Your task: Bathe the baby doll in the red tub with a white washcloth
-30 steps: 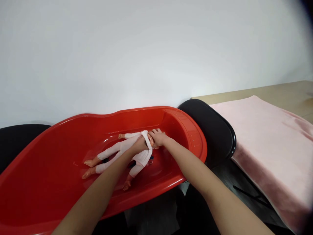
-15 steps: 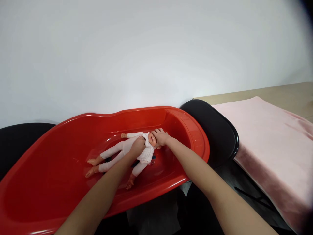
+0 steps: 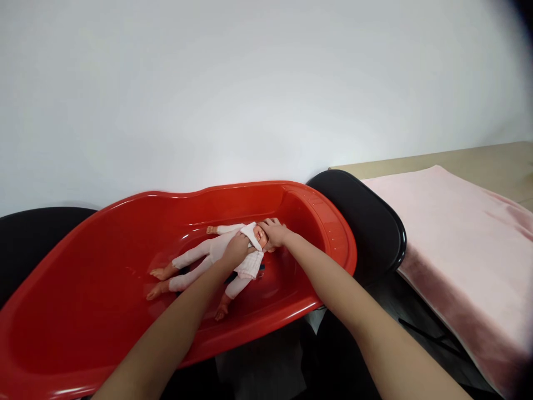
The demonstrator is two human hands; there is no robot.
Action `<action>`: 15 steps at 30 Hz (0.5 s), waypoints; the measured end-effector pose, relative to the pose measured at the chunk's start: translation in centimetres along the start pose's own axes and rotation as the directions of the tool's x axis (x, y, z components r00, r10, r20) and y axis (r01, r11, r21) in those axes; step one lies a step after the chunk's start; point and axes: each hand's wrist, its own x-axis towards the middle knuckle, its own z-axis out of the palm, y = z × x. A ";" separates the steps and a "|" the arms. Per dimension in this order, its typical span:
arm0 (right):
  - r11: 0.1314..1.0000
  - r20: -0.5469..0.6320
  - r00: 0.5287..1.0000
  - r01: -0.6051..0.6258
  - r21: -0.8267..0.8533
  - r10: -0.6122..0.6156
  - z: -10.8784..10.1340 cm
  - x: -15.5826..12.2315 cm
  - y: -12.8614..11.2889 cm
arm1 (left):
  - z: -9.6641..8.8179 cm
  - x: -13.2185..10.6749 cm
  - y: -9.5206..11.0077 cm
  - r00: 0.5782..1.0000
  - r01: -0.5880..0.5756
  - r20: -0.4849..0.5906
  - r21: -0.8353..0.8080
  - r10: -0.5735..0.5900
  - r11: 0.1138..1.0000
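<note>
A baby doll in a white outfit lies on its back in a red baby bathtub, its feet to the left and its head to the right. My left hand is closed on a white cloth at the doll's chin and neck; whether the cloth is separate from the clothing I cannot tell. Around the top of the doll's head curves my right hand, fingers over the forehead and eyes. Part of the doll's chest is hidden behind my left hand and forearm.
Black folding stools or chairs flank the tub, one at right and one at left. Farther right, a pink blanket covers part of a beige surface. A white wall stands right behind the tub.
The white cloth at the doll's neck has spread out and now lies flatter up against the chin. My left hand has shifted slightly; my right hand stays on the head.
</note>
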 end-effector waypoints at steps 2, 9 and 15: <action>1.000 -0.005 1.000 0.002 -0.001 -0.002 0.1 0.1 0.1 | -0.2 0.1 -0.5 0.998 -0.007 0.061 0.005 0.007 1.000; 1.000 -0.017 1.000 0.003 0.001 -0.003 0.5 0.4 0.5 | -0.7 0.8 -2.6 0.990 -0.080 0.122 0.032 0.075 0.996; 1.000 -0.012 1.000 0.004 0.010 -0.003 0.4 0.4 0.4 | -0.3 0.3 -0.8 0.994 -0.059 0.092 0.017 0.058 0.998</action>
